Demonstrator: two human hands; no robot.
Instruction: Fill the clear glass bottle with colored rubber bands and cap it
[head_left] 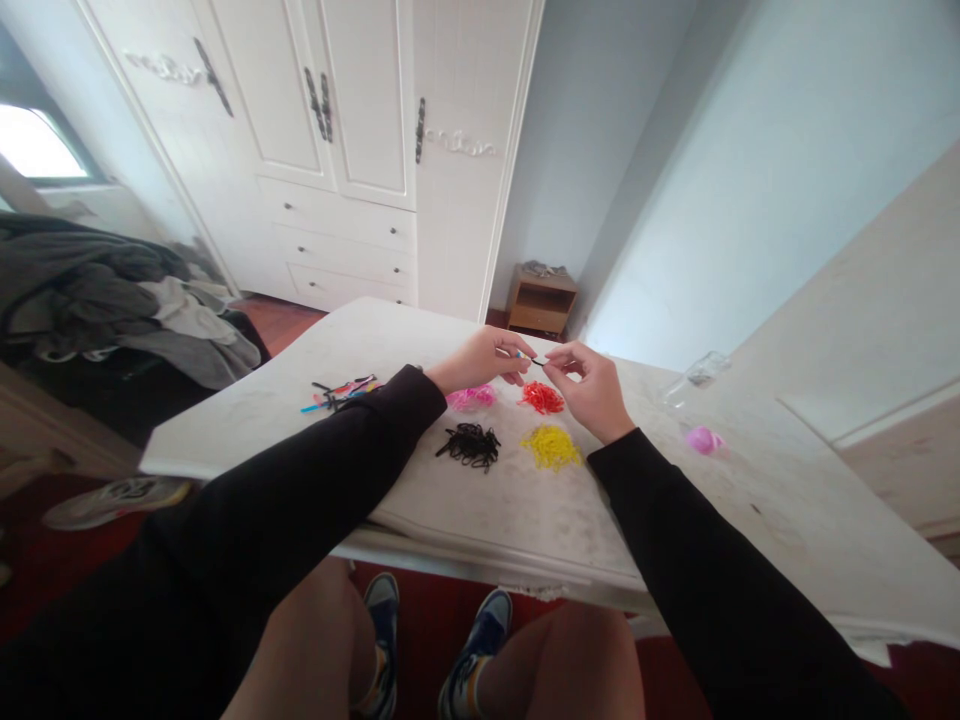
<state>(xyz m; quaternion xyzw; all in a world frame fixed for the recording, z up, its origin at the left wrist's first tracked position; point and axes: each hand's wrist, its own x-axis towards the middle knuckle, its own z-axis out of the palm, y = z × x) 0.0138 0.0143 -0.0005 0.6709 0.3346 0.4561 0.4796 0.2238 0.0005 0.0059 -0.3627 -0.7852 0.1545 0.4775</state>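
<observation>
From the head camera, our only view, we look down on two bare hands raised over a white table, meeting just above the center of the frame. The left hand pinches one end of a short black strand, where a speck of blue and white shows at the fingertips; the right hand grips the other end between thumb and forefinger. We judge that the two-ended hold keeps so slight a piece straight and under control; what the speck is, we cannot tell.

Below the hands we count four loose heaps of thin bands: pink and red behind, black and yellow in front. They lie apart by color, probably so that each can be picked from without mixing, and within short reach of both hands.

At center left, beyond the left sleeve, a cluster of colored strips lies to one side, perhaps to leave the middle free. At right we see a transparent container and a pink bundle, both away from the heaps.
</observation>
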